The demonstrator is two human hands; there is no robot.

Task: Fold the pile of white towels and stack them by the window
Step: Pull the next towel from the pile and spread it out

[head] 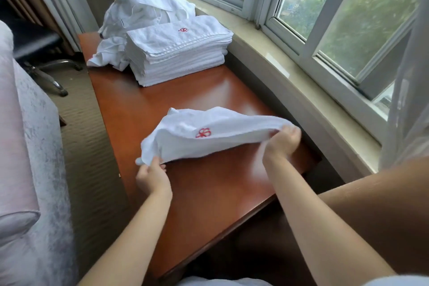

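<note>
Both arms out over table [209,188]: L hand [152,176] & blurry R hand [282,140], prob. pinch-grip, holding towel [209,132] edges.

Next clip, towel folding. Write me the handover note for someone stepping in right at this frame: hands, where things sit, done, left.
Left hand pinches the near-left corner of a white towel; right hand grips its right end. The towel is held just above the wooden table, not yet folded.
Done: a folded stack stands at the table's far end beside the window sill.
Left: fold this towel, add it to the stack, then work through the unfolded pile behind and left of the stack.
</note>
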